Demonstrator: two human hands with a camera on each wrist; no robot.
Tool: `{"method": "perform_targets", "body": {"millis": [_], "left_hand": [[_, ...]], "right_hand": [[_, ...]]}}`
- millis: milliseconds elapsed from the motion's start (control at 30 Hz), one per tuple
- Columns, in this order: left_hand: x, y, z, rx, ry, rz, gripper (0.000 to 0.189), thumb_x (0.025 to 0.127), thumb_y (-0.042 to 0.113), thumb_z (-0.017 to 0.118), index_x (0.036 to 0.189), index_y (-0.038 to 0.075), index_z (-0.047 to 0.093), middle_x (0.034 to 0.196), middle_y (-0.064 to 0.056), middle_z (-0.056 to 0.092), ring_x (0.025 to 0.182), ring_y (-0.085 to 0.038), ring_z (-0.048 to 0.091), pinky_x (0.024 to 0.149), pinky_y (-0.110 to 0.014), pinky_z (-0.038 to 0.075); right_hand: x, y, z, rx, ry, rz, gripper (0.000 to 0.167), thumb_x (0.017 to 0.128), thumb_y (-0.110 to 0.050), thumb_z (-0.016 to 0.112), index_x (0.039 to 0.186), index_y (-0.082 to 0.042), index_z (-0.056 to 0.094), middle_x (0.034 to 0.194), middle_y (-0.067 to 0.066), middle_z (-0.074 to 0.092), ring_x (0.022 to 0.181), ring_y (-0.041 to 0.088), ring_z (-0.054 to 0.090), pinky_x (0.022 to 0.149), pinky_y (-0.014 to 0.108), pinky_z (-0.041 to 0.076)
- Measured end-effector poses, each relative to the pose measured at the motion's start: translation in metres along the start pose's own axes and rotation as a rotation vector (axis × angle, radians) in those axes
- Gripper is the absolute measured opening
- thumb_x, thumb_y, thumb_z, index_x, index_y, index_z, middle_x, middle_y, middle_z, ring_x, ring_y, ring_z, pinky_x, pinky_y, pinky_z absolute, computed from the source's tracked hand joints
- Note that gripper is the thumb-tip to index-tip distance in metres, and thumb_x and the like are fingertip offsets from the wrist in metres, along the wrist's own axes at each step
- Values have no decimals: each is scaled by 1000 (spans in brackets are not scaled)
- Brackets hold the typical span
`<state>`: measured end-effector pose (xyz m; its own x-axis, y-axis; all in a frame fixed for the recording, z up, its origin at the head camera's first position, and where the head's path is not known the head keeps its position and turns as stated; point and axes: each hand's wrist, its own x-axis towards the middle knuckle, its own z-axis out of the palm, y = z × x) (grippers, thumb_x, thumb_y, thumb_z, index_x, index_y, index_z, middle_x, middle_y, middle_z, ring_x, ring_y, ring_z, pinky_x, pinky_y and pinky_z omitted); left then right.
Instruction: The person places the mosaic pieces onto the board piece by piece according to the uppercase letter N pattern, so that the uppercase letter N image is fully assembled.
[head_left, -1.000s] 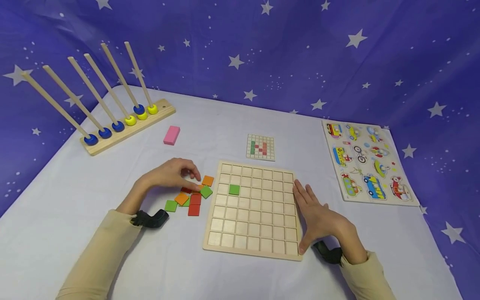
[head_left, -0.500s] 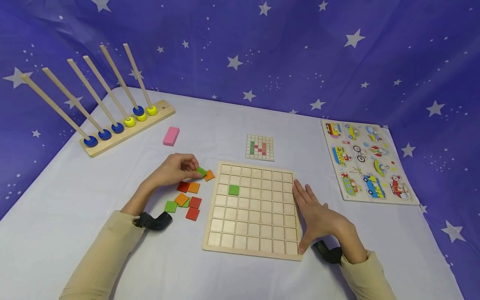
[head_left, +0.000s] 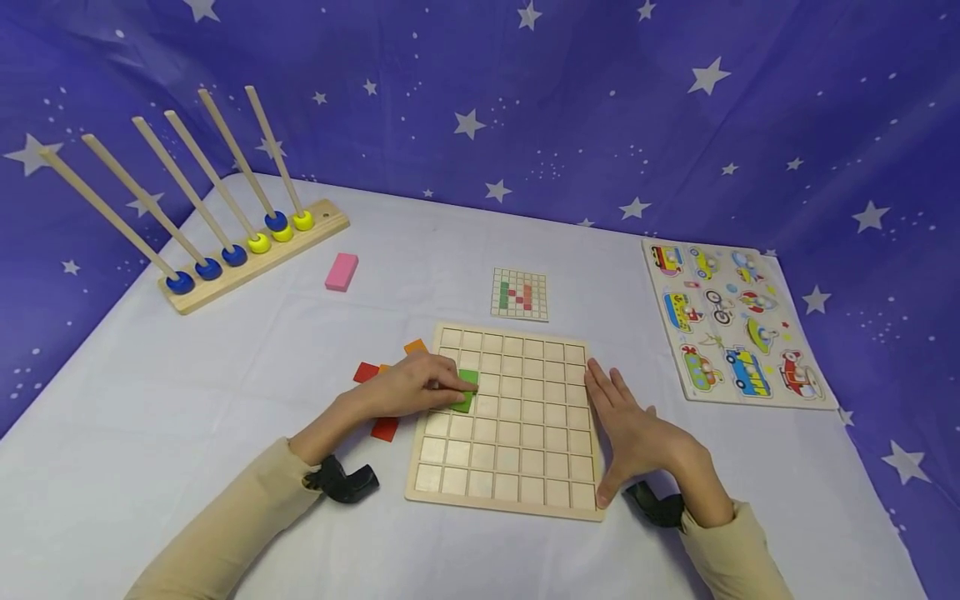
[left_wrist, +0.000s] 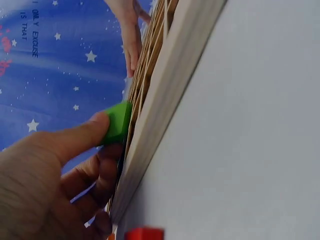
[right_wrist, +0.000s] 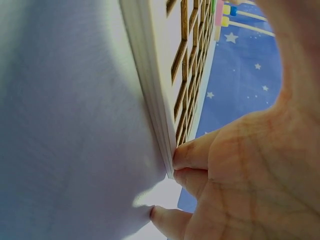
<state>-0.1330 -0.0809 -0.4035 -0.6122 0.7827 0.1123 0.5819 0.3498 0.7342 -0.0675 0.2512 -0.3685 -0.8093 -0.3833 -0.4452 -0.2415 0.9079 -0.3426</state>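
Green tile (left_wrist: 118,121) is pinched by left hand (head_left: 411,386), right hand (head_left: 639,437) spread, backdrop (left_wrist: 52,87) showing "EXCUSE".

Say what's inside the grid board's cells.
One green tile; the left hand pinches a second green tile beside it, seating unclear. Anything beneath that hand is covered.

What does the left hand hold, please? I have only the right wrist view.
Observer: The left hand pinches a green tile at the board.
Operator: Thank you. And what lies just beyond the far edge of the board?
Observer: A small card with coloured squares printed on it.
Operator: Good. What is to the left of the board, near the left hand?
Observer: Loose tiles, some red and some orange, partly hidden by that hand.
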Motion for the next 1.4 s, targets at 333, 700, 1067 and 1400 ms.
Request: {"method": "perform_targets", "body": {"millis": [333,700,1067,1400], "left_hand": [[2,4,11,34,152,3,9,81,20,77,84,15,71,73,8,62,66,0,52,63,-18,46],[4,5,13,170,192,87,9,78,21,79,83,14,76,77,2,53,64,-5,45,60,-17,36],[3,2,12,208,209,170,5,78,13,79,82,11,79,66,6,58,56,0,49,53,-11,32],[0,-6,4,195,209,6,18,78,23,79,93,12,76,69,11,56,60,2,43,63,-20,39]], "right_hand": [[-1,0,-1,6,-3,2,163,35,-50,95,152,-3,-8,161,16,-13,145,47,-8,88,85,16],[0,1,1,7,-8,14,163,36,-48,95,152,-3,-9,161,15,-15,145,47,-8,89,84,15],[0,1,0,16,-4,-1,162,36,-49,95,152,-3,-9,161,15,-14,145,47,-10,88,85,16],[0,1,0,3,0,6,163,36,-50,95,152,-3,-8,161,15,-13,145,46,-8,88,85,15]]}}
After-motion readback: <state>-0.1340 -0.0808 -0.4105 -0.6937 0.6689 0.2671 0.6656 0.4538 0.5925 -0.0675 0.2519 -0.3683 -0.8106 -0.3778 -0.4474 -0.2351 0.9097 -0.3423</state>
